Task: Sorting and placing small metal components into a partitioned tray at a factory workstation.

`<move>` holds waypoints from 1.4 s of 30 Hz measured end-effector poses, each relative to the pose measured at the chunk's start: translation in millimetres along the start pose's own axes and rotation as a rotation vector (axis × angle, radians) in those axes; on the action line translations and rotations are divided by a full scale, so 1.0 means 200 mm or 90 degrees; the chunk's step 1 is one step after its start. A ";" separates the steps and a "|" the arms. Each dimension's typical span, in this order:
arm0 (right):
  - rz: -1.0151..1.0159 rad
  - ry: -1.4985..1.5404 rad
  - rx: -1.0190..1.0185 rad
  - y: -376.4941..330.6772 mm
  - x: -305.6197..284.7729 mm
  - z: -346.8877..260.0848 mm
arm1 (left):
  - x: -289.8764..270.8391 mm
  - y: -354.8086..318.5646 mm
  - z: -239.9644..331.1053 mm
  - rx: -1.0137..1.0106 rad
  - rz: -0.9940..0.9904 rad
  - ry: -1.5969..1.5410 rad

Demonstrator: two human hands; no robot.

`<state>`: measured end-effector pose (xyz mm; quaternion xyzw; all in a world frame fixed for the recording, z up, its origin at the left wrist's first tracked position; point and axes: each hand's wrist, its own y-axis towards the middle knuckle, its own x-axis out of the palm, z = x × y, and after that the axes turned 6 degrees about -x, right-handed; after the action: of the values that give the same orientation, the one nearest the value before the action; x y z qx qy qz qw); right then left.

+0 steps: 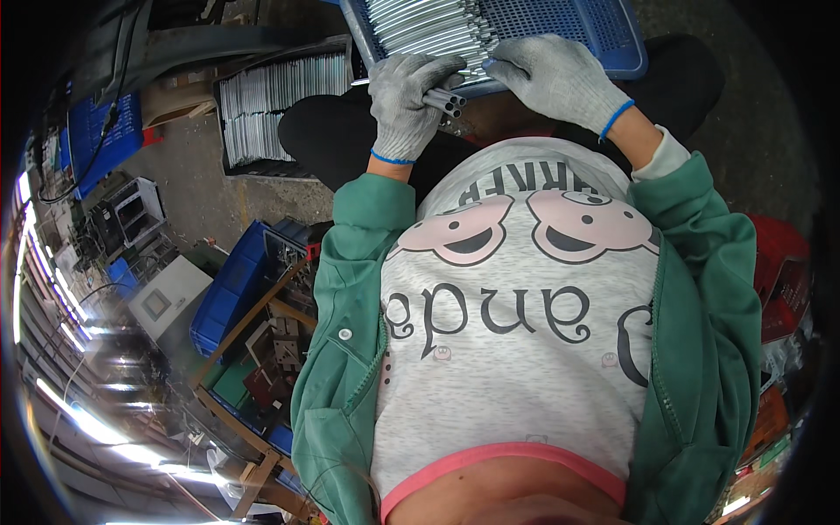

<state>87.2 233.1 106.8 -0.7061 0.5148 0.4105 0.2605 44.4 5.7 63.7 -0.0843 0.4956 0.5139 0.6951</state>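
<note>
My left hand [405, 98], in a grey knitted glove with a blue cuff edge, is closed around several short grey metal tubes [444, 102]. Their hollow ends stick out toward my right. My right hand [557, 80], gloved alike, reaches over the near rim of a blue plastic basket [626, 63]. Its fingers are drawn together at the ends of the shiny metal tubes [429, 31] piled in rows inside. Whatever lies between those right fingertips is hidden.
Left of my left hand, a dark crate [229, 166] on the floor holds stacked metal tubes [284, 109]. Farther left are a blue bin [232, 293], a pale box-shaped machine [171, 297] and a wooden frame [241, 337]. Something red [779, 271] stands at my right side.
</note>
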 end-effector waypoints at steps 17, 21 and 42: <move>-0.054 -0.001 0.000 0.01 0.06 0.04 | 0.01 -0.01 0.01 0.014 0.039 -0.038; -0.032 0.019 -0.020 0.01 0.09 0.05 | 0.02 -0.02 -0.01 0.007 0.038 -0.018; 0.002 -0.019 0.021 -0.07 0.09 0.05 | 0.18 -0.05 -0.20 -0.061 -0.032 0.053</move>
<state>98.8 237.1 85.2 -0.6949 0.5183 0.4130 0.2790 27.5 -0.4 12.1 -0.1515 0.4968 0.5153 0.6817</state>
